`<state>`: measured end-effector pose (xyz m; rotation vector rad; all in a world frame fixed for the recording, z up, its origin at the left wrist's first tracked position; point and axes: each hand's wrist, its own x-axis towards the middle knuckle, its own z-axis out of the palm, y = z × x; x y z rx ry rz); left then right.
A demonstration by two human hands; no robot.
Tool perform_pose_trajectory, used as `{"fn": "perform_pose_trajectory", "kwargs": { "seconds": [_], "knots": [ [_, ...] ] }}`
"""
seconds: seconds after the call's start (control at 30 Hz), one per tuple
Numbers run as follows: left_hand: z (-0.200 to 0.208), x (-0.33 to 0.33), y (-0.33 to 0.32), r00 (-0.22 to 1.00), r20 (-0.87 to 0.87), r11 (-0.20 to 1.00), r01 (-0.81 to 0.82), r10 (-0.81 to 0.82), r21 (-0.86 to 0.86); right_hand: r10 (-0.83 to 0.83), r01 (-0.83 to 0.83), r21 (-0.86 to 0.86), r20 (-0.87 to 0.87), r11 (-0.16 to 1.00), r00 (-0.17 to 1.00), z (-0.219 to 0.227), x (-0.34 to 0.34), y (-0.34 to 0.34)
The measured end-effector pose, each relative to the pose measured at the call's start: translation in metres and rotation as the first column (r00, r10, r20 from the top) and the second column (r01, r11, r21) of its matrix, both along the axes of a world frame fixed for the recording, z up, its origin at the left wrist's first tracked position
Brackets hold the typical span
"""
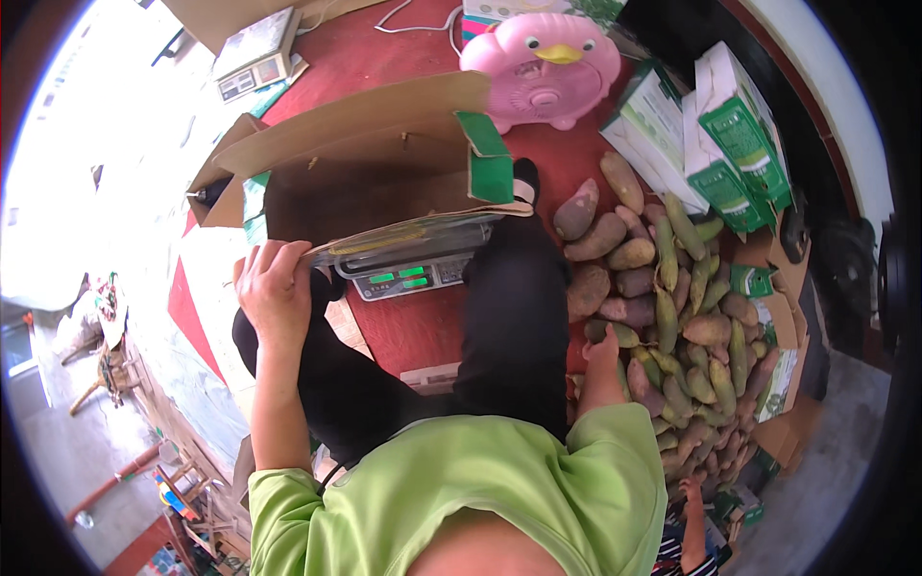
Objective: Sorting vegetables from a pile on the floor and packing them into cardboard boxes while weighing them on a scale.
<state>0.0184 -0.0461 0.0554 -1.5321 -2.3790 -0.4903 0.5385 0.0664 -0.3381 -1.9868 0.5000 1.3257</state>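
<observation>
An open cardboard box (375,192) with green corner tabs rests on a digital scale (413,276) whose display glows green. My left hand (273,286) is closed on the left end of the box's near flap. Low on my right, my right hand (602,351) has its fingers at one end of a green, cucumber-like vegetable (619,334) and seems to grip it; part of the hold is hidden. That vegetable lies at the left edge of a large pile of reddish-brown tubers (706,329), like sweet potatoes, mixed with long green vegetables (666,252).
Beyond the box stands a pink, animal-shaped fan (547,77). Green-and-white cartons (740,130) lean at the far right. Another scale (254,53) sits at the far left of the red surface (336,46). Another person's hand (690,492) reaches to the pile at lower right.
</observation>
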Motion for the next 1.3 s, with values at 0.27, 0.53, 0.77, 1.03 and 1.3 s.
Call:
{"fn": "perform_pose_trajectory", "kwargs": {
  "seconds": [0.27,0.53,0.77,1.03,1.3],
  "knots": [
    [-0.008,-0.007,-0.003,0.997,-0.079,0.998,-0.021,0.025,0.055,0.072,-0.073,0.007,-0.252,0.997,0.965,0.039,0.004,-0.021],
    [-0.012,-0.010,-0.009,0.994,-0.111,0.993,0.023,-0.010,0.119,0.356,-0.215,0.351,-0.413,0.912,0.838,0.065,-0.015,-0.032],
    [-0.015,-0.011,-0.014,0.992,-0.121,0.990,0.036,-0.020,0.138,0.712,-0.655,0.557,0.154,0.510,0.685,0.228,-0.101,0.041],
    [-0.017,-0.010,-0.014,0.993,-0.119,0.985,0.040,-0.020,0.165,0.630,-0.762,0.455,0.773,-0.461,0.080,0.438,-0.248,0.107],
    [-0.017,-0.010,-0.016,0.991,-0.131,0.983,0.037,-0.013,0.178,-0.188,-0.226,-0.364,0.811,-0.903,-0.555,0.449,-0.409,0.108]
  ]
}}
